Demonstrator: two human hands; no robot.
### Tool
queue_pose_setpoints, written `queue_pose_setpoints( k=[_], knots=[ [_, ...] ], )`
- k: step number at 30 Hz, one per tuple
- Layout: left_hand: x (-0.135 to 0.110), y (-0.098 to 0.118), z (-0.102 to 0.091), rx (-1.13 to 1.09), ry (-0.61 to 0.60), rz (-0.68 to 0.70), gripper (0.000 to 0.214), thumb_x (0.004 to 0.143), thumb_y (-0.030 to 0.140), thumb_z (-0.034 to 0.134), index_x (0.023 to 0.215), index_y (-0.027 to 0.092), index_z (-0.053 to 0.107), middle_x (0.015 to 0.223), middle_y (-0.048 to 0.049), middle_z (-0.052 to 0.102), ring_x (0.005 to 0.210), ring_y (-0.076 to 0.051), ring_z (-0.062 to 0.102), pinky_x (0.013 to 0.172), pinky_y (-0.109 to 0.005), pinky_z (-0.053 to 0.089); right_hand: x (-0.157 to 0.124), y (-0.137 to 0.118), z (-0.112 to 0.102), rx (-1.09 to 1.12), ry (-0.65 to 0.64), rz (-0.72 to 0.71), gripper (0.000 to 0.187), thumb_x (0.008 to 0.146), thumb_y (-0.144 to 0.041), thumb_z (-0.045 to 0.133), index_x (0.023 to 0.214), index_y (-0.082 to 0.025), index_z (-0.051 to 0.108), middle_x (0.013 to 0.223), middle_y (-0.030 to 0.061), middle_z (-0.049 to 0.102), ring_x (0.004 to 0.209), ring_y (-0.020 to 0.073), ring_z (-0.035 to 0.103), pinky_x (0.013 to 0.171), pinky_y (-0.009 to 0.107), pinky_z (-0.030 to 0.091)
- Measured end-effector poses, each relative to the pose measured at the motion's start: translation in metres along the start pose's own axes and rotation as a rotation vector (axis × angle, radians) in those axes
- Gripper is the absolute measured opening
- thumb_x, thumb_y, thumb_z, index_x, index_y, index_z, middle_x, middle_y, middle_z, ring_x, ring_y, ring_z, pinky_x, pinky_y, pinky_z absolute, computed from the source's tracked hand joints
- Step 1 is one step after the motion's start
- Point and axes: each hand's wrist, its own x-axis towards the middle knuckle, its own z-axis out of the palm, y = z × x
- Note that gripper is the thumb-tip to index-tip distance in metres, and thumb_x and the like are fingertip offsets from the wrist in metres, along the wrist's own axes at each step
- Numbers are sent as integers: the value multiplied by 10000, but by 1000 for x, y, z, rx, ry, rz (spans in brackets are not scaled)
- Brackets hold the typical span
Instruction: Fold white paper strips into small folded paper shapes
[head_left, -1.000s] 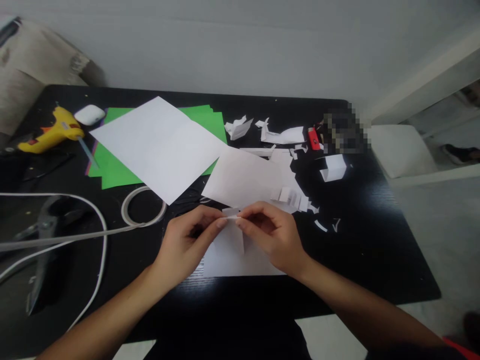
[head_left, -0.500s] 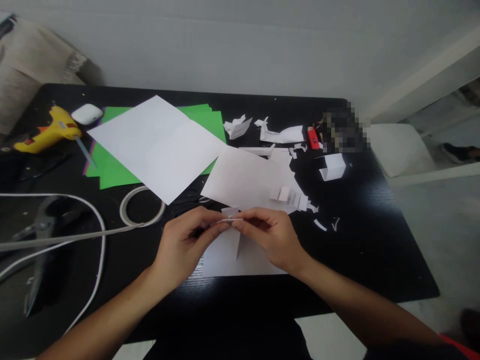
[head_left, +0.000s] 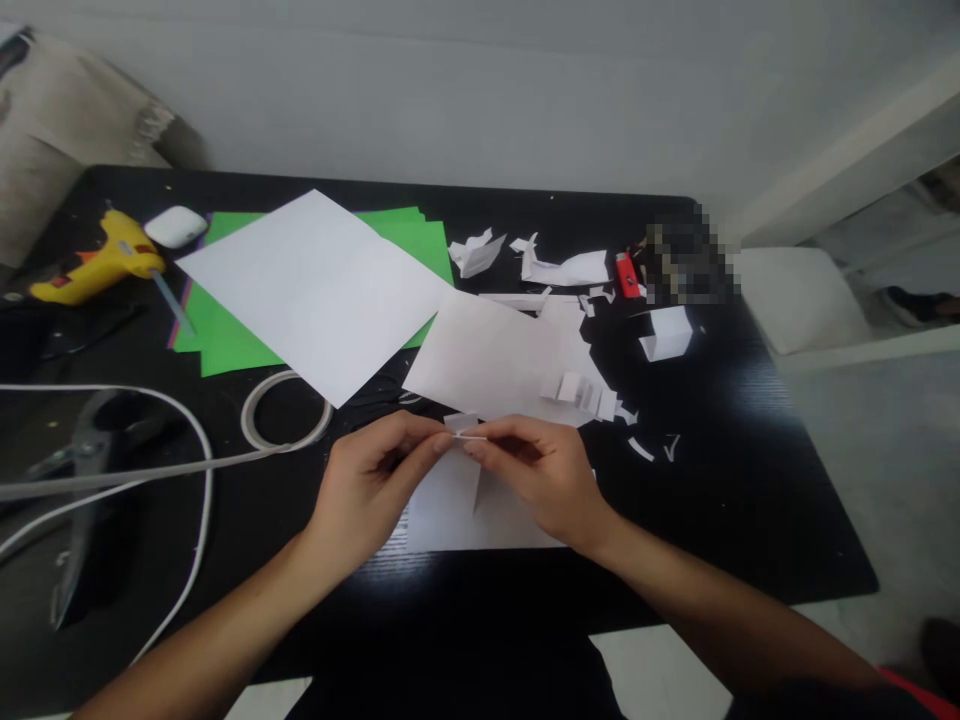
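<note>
Between my fingertips is a small folded piece of white paper [head_left: 460, 422], part of it standing up behind my fingers. My left hand [head_left: 382, 470] pinches its left end between thumb and fingers. From the right, my right hand [head_left: 544, 470] pinches the other end, and the two thumbs nearly meet. Below my hands a white sheet [head_left: 442, 510] lies near the table's front, with a dark line or shadow on it. Just beyond my right hand, a small pleated paper strip [head_left: 581, 392] rests on another white sheet [head_left: 487, 350].
A white sheet [head_left: 322, 290] lies over green paper [head_left: 247, 345]. At left are a yellow glue gun [head_left: 112, 262], coiled white cable [head_left: 255, 440] and metal snips [head_left: 86, 480]. Paper scraps [head_left: 566, 268], a red lighter [head_left: 626, 275] and a folded paper piece [head_left: 666, 334] lie at right.
The left fingertips have shifted slightly along the paper piece, and its near edge now looks thinner. Both hands otherwise stay in place.
</note>
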Motion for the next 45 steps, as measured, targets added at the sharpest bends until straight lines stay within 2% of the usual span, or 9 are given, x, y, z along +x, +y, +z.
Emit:
queue_pose_setpoints(
  k=[12, 22, 32, 39, 45],
  knots=[
    [-2, 0, 2, -7, 38, 4, 69, 925, 266, 738, 929, 221, 791, 838, -9, 792, 680, -130, 683, 587, -226, 524, 2, -2, -1, 20, -8, 54, 104, 820, -288, 851, 915, -249, 833, 922, 12, 829, 894, 189, 786, 844, 315, 652],
    [-1, 1, 0, -84, 23, -90, 59, 896, 264, 761, 918, 236, 808, 846, -16, 806, 693, -145, 705, 614, -240, 569, 1, -2, 1, 18, 5, 31, 94, 824, -295, 848, 905, -255, 821, 918, 12, 825, 892, 202, 787, 853, 352, 660],
    [0, 3, 0, -92, 6, -146, 101, 906, 318, 747, 922, 230, 796, 810, -7, 783, 664, -129, 664, 578, -216, 523, -2, -2, 1, -16, 37, -36, 67, 848, -261, 825, 914, -259, 815, 926, 5, 825, 882, 190, 791, 831, 317, 661],
    [0, 2, 2, -114, 21, -102, 92, 915, 288, 730, 867, 229, 784, 773, 1, 762, 649, -122, 644, 593, -221, 523, -5, -1, 2, -135, 36, -121, 74, 875, -271, 796, 939, -241, 815, 909, 34, 812, 834, 198, 780, 770, 333, 663],
    [-1, 1, 4, -112, 29, -108, 74, 907, 292, 745, 901, 237, 794, 820, -9, 786, 675, -132, 674, 608, -233, 544, -4, 0, 3, -87, 43, -71, 74, 860, -298, 810, 918, -251, 814, 893, 25, 813, 824, 204, 781, 767, 346, 668]
  ],
)
